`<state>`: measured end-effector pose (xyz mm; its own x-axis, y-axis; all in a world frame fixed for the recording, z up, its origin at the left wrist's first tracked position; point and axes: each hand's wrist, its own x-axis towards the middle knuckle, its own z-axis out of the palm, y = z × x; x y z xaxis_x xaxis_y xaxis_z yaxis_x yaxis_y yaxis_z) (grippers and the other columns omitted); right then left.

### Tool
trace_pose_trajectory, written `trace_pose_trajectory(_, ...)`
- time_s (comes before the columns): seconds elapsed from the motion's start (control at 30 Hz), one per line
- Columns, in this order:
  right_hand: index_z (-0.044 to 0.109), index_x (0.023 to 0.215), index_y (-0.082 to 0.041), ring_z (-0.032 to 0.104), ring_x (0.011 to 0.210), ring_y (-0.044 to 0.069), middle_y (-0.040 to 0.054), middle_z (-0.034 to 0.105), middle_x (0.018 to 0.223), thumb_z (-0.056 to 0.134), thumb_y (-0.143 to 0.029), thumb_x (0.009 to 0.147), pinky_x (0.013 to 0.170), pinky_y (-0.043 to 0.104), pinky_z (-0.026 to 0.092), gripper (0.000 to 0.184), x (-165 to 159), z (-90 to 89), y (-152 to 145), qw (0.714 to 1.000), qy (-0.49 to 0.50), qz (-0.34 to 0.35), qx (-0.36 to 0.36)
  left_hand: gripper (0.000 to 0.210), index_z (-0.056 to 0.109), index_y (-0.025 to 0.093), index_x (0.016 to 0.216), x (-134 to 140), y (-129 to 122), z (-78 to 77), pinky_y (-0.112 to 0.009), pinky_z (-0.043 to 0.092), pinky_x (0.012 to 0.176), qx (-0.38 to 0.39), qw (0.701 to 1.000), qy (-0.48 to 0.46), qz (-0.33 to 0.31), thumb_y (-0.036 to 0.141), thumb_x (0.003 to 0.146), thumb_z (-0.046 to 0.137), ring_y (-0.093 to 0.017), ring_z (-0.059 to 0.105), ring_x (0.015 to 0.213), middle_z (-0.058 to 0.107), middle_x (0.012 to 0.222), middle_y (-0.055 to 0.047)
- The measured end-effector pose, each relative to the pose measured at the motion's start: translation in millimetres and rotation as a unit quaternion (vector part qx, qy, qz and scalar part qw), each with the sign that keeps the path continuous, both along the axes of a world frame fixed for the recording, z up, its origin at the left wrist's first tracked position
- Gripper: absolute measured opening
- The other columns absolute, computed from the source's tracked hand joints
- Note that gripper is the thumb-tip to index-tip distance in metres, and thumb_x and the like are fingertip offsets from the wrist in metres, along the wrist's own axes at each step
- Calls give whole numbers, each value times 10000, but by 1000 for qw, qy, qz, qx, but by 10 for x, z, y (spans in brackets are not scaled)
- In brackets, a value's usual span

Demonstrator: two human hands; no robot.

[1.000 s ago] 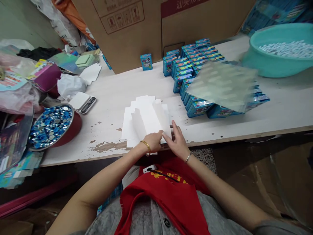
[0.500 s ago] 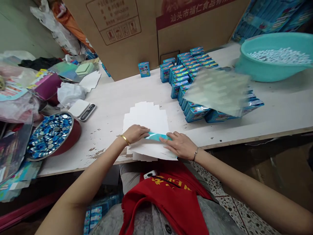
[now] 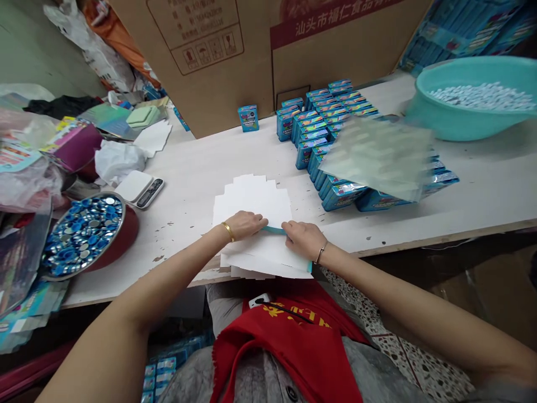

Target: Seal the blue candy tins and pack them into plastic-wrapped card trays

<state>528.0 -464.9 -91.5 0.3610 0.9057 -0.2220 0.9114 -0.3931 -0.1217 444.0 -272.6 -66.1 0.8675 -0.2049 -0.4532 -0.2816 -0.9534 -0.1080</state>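
Note:
A white die-cut card sheet (image 3: 258,251) lies at the table's front edge, its upper end stepped like box flaps. Across its middle runs a raised fold, where a narrow blue printed strip (image 3: 274,230) shows between my hands. My left hand (image 3: 247,225) has its fingers closed along the left end of this fold. Closed over the right end of it is my right hand (image 3: 305,238), thumb and fingers together. More white card layers stick out below, towards my lap. My fingertips hide part of the fold.
Blue candy boxes (image 3: 308,151) stand in rows at the right, partly under a blurred translucent patch. Behind them is a large carton (image 3: 226,84). A turquoise basin (image 3: 457,120) holds small white pieces. To the left are a scale (image 3: 135,186) and a red bowl (image 3: 130,235) of blue-silver pieces.
Both hands have moved slightly closer together along the fold. The blue flap has turned, so only a thin strip of its printed side shows now.

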Motion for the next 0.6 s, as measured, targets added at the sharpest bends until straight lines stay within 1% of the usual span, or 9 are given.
trace_pose_trajectory(0.07,527,1127,-169,648,871,221,114,641,1028,382,-125,924,641,299,434,253,-16,-12,35,999,-15,14,-28,209,562,149,1074,50,-31,32,-278,392,592,6,1000,24,-7,190,935,412,-192,619,757,657,982,-112)
trace_pose_trajectory(0.2,489,1151,-168,655,886,236,135,622,1029,249,-114,968,644,312,458,306,-44,-27,49,997,-36,43,-62,203,582,114,1013,131,-148,20,-290,417,617,20,998,49,31,139,928,399,-208,644,755,674,909,-139)
trace_pose_trajectory(0.3,498,1159,-161,636,918,236,135,619,1040,257,-107,969,675,312,454,311,-11,23,15,995,-37,68,-66,230,582,104,1012,148,-203,-47,-309,434,633,25,997,48,50,92,919,373,-236,659,781,678,885,-152)
trace_pose_trajectory(0.4,533,1156,-157,603,966,241,133,623,1046,300,-96,960,720,313,427,311,99,109,-6,994,-45,91,-47,264,569,106,1059,131,-171,-86,-322,442,631,27,996,45,68,67,908,356,-255,660,795,671,879,-151)
trace_pose_trajectory(0.47,550,1171,-171,589,973,242,127,621,1059,315,-86,952,710,308,400,332,208,152,31,993,-56,100,-24,296,555,112,1103,90,-102,-50,-324,446,640,26,995,35,93,52,900,349,-249,656,805,660,923,-150)
trace_pose_trajectory(0.53,555,1192,-189,584,967,232,122,619,1073,325,-75,945,687,296,373,356,334,160,125,992,-61,109,-3,323,530,126,1174,2,-24,43,-337,457,690,14,993,-3,116,66,900,371,-241,643,860,635,1043,-158)
trace_pose_trajectory(0.6,562,1198,-196,581,963,219,118,623,1080,339,-72,941,674,286,354,362,459,130,263,991,-54,120,8,349,484,150,1265,-146,20,166,-372,460,792,-23,990,-69,122,180,919,447,-255,609,981,577,1199,-170)
